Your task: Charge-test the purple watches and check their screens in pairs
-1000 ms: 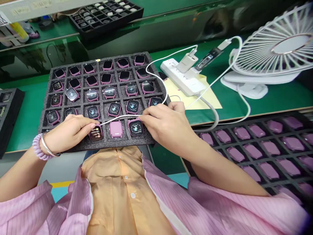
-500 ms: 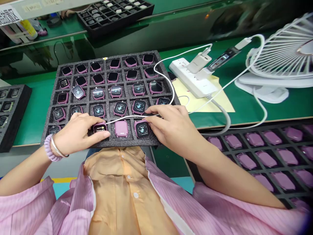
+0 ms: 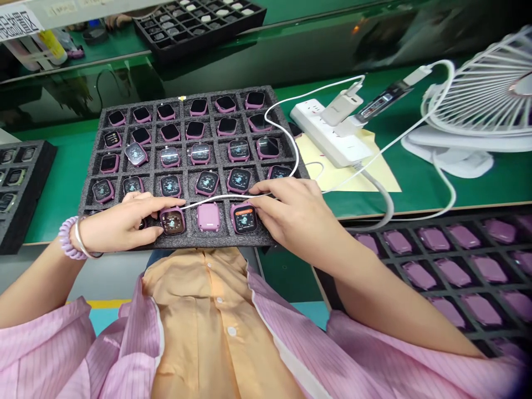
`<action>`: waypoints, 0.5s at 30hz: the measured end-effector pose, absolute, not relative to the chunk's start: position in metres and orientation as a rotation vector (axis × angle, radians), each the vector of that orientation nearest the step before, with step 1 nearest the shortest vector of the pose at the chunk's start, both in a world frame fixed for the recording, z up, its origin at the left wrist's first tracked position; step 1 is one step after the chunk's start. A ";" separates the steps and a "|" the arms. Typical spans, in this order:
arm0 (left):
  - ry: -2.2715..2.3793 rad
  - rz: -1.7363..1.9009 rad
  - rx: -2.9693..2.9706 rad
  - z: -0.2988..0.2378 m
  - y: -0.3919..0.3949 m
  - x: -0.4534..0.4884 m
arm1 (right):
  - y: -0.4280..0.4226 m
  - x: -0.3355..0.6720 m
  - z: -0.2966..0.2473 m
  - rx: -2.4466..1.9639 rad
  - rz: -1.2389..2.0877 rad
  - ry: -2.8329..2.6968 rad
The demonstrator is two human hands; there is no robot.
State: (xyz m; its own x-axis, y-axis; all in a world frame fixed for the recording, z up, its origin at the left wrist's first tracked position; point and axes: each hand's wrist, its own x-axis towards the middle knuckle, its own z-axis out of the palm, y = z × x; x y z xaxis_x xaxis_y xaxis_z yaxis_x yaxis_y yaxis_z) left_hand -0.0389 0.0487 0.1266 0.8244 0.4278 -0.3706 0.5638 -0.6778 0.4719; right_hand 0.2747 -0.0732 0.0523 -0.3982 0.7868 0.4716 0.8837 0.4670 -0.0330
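A black foam tray in front of me holds several pink smartwatch bodies in cells. My left hand pinches a lit watch in the front row, thumb and fingers closed on its left edge. A white charging cable runs across the tray to that watch. My right hand rests its fingertips on another lit watch in the same row, fingers curled around its right side. Between them lies a face-down pink watch.
A white power strip with plugged adapters sits on a yellow sheet behind the tray. A white desk fan stands at far right. A second black tray of face-down pink watches is at right; more trays at left and behind.
The left-hand watch's screen changed from a yellow-marked display to a dark dial face. The right-hand watch now shows an orange-topped screen. Both hands stayed on their watches with small shifts.
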 end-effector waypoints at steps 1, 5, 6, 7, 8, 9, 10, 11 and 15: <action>0.729 -0.308 2.420 0.126 0.048 -0.039 | -0.073 0.275 0.052 -1.396 -0.306 -2.299; 0.717 -0.301 2.414 0.123 0.049 -0.040 | -0.074 0.274 0.052 -1.409 -0.307 -2.295; 0.717 -0.296 2.407 0.123 0.049 -0.040 | -0.074 0.274 0.052 -1.418 -0.311 -2.292; 0.725 -0.286 2.399 0.123 0.050 -0.040 | -0.075 0.274 0.052 -1.428 -0.315 -2.289; 0.740 -0.269 2.389 0.123 0.050 -0.040 | -0.075 0.274 0.051 -1.437 -0.319 -2.287; 0.761 -0.245 2.377 0.122 0.051 -0.039 | -0.075 0.274 0.051 -1.444 -0.322 -2.286; 0.782 -0.213 2.361 0.122 0.051 -0.038 | -0.075 0.275 0.051 -1.449 -0.326 -2.285; 0.800 -0.179 2.344 0.121 0.052 -0.037 | -0.076 0.275 0.050 -1.454 -0.329 -2.285; 0.854 -0.102 2.301 0.117 0.053 -0.028 | -0.077 0.276 0.051 -1.477 -0.329 -2.277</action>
State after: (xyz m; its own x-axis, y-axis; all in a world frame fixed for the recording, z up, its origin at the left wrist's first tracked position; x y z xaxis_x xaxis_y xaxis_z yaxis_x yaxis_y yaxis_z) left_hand -0.0283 0.0526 0.1170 0.7826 0.5513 -0.2891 0.6041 -0.5602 0.5668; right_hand 0.2763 -0.0765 0.0510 -0.3581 0.8152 0.4552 0.9107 0.4124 -0.0220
